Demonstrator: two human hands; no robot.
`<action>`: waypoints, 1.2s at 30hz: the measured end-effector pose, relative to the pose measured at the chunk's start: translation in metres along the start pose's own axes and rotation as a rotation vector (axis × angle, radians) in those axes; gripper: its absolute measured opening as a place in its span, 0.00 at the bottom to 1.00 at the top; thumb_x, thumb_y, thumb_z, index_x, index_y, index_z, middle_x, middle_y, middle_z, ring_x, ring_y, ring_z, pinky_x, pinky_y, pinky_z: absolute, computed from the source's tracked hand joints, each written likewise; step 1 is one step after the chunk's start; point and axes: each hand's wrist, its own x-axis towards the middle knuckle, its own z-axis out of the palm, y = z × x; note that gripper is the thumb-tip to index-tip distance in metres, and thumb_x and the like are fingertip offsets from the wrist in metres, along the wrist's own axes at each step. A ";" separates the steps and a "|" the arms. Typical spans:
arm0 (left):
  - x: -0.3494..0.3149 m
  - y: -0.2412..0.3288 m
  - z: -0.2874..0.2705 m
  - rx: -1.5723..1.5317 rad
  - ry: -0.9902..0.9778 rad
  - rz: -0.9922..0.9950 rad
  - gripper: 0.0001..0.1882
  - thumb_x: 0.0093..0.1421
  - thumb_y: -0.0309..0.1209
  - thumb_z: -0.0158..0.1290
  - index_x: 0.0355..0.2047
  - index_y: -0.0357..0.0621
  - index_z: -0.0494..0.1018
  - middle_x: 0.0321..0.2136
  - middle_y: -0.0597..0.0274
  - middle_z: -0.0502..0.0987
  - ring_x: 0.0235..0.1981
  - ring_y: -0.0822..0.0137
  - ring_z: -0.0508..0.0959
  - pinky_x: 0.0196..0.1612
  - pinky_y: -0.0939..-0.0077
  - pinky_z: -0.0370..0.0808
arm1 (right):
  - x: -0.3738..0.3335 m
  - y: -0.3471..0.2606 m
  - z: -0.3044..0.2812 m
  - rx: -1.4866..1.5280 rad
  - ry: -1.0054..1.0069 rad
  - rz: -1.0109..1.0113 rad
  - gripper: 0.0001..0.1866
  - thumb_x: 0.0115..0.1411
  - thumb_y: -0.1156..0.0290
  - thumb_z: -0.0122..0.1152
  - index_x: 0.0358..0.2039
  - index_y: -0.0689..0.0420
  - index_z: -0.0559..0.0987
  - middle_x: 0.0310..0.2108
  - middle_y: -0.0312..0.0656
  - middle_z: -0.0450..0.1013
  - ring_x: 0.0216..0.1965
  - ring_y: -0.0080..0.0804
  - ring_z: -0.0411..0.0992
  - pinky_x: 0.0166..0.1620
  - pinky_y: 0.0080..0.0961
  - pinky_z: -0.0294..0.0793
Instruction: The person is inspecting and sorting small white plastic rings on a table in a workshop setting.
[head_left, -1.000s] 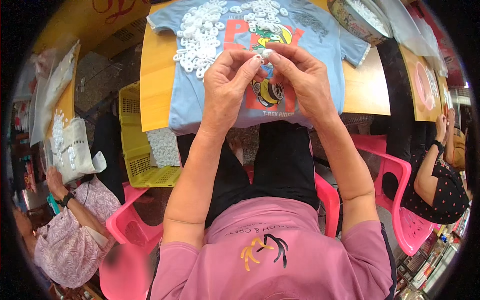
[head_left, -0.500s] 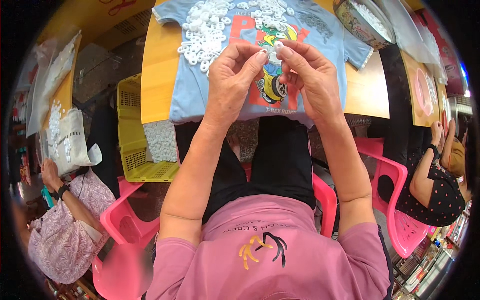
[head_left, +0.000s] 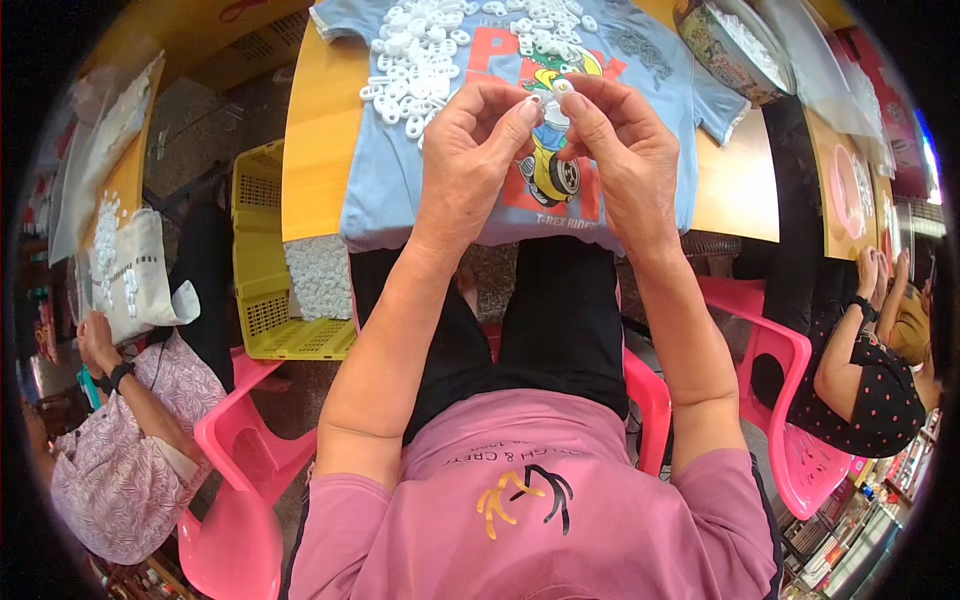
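Fingers [head_left: 518,118] of both hands are closed in pinches above the blue shirt [head_left: 385,200], spread on the bench [head_left: 315,150]. Left to right: loose white pieces [head_left: 408,75] cover the shirt's far left part; the left hand [head_left: 468,145] grasps a small whitish piece [head_left: 537,98], mostly hidden, over the shirt's middle; the right hand [head_left: 622,150] grips a white oval piece [head_left: 563,87] just beside it. Step in hand appears to be close two-handed handling; the next move calls for steady, aligned pinches.

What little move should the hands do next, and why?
Perhaps the bare right hand should ease its small white rounded plastic piece toward the bare left hand: the right hand pinches it, and the two hands face each other across a narrow gap above the light-blue printed cloth T-shirt.
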 end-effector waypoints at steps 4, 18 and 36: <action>-0.001 0.001 0.002 0.021 0.014 -0.005 0.07 0.61 0.28 0.57 0.36 0.37 0.74 0.29 0.67 0.77 0.28 0.80 0.74 0.32 0.86 0.73 | 0.000 0.000 0.000 0.011 -0.001 0.004 0.14 0.61 0.71 0.63 0.46 0.64 0.77 0.32 0.35 0.74 0.27 0.16 0.70 0.32 0.14 0.72; 0.001 -0.001 0.002 -0.002 0.009 0.008 0.06 0.61 0.27 0.57 0.36 0.37 0.74 0.29 0.67 0.77 0.28 0.80 0.74 0.32 0.86 0.73 | 0.004 0.006 -0.009 0.378 -0.044 0.223 0.13 0.63 0.71 0.60 0.46 0.62 0.78 0.33 0.36 0.75 0.31 0.17 0.71 0.34 0.18 0.78; 0.000 0.000 0.001 0.066 0.024 0.006 0.07 0.61 0.27 0.56 0.36 0.36 0.74 0.29 0.66 0.78 0.27 0.80 0.74 0.32 0.85 0.73 | -0.004 0.008 0.007 0.024 0.014 -0.039 0.14 0.63 0.73 0.60 0.47 0.64 0.77 0.35 0.38 0.76 0.28 0.19 0.74 0.33 0.14 0.75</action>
